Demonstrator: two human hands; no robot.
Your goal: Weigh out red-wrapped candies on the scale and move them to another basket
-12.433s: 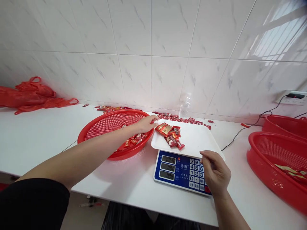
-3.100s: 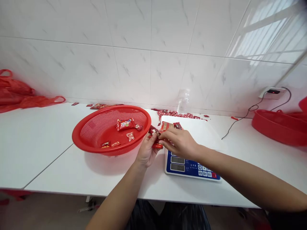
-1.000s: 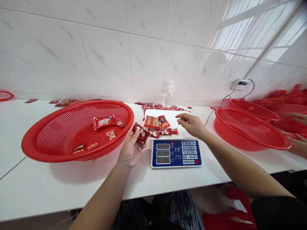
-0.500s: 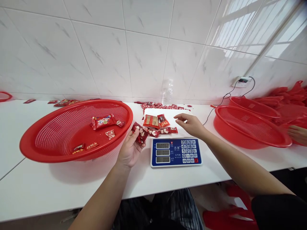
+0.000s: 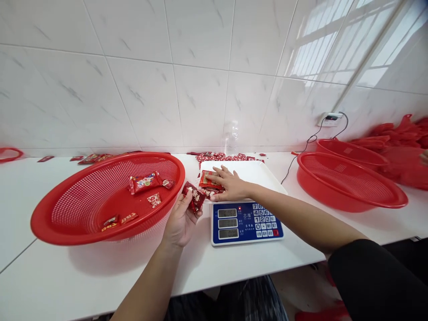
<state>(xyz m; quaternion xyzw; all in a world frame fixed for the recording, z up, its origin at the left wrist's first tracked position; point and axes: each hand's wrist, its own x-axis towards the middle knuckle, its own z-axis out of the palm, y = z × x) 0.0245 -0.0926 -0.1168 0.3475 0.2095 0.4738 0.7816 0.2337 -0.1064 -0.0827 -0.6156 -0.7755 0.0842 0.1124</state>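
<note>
Head view.

1. Left hand [image 5: 181,219]: raised just above the worktop [image 5: 50,191], between the large red basket [image 5: 67,225] and the scale [image 5: 246,222]. Thumb and fingers are pinched on one dark red packet [image 5: 194,198]. The packet is held tilted, clear of the worktop, beside the basket rim and the left edge of the weighing tray [image 5: 259,173].

2. Right hand [image 5: 230,184]: palm down on the left part of the weighing tray. The fingers are spread and point left, lying flat on the pile of packets [image 5: 206,182]. The hand covers most of the pile; only the left ends of the packets show past the fingertips. Whether any packet is gripped under the palm cannot be told.

3. Scale: blue front panel with three displays and a keypad, facing the person. The white weighing tray sits on top. The digits are too small to read.

4. Large red basket: stands on the worktop to the left of the scale. It holds a few packets [image 5: 144,182], scattered and well apart from one another.

5. Rear of worktop: loose packets [image 5: 219,156] lie along the tiled wall behind the tray. A clear bottle [image 5: 230,141] stands upright there.

6. Right side: two further red baskets [image 5: 347,196] stand on the worktop, one behind the other. Red bags [image 5: 397,133] lie beyond them. A cable [image 5: 302,149] runs from the wall socket [image 5: 329,118] down toward the scale.
</note>
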